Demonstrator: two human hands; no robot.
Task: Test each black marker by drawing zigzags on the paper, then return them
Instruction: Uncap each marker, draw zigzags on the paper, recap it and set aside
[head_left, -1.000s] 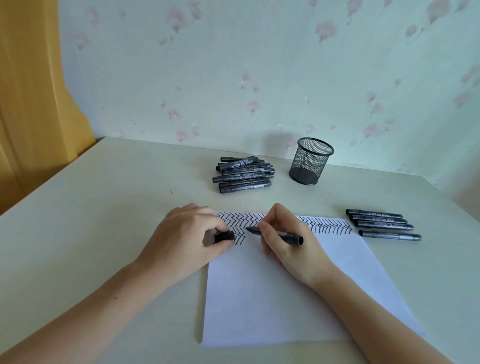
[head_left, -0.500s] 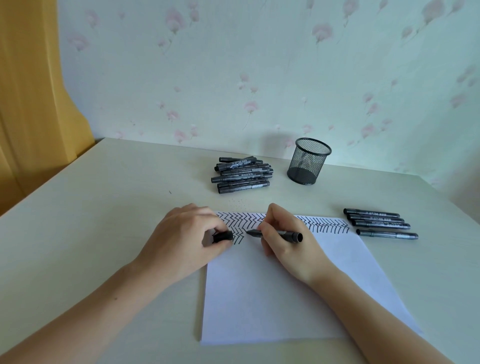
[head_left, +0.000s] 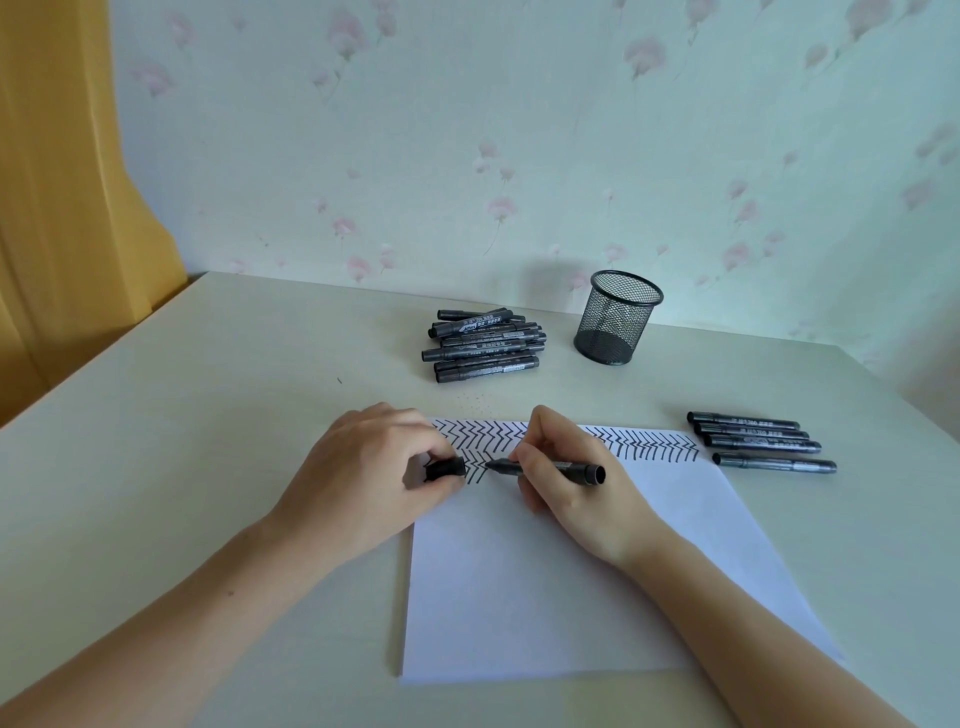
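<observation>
A white sheet of paper lies on the table, with rows of black zigzags along its far edge. My right hand grips an uncapped black marker, its tip on the paper at the zigzags. My left hand rests on the paper's left edge and pinches the marker's black cap. A pile of black markers sits behind the paper. Several more markers lie in a row to the right.
A black mesh pen cup stands empty near the wall, right of the pile. A yellow curtain hangs at the left. The table's far edge meets the flowered wallpaper.
The marker tip has shifted slightly right along the lower zigzag row. My left hand with the cap has stayed in place.
</observation>
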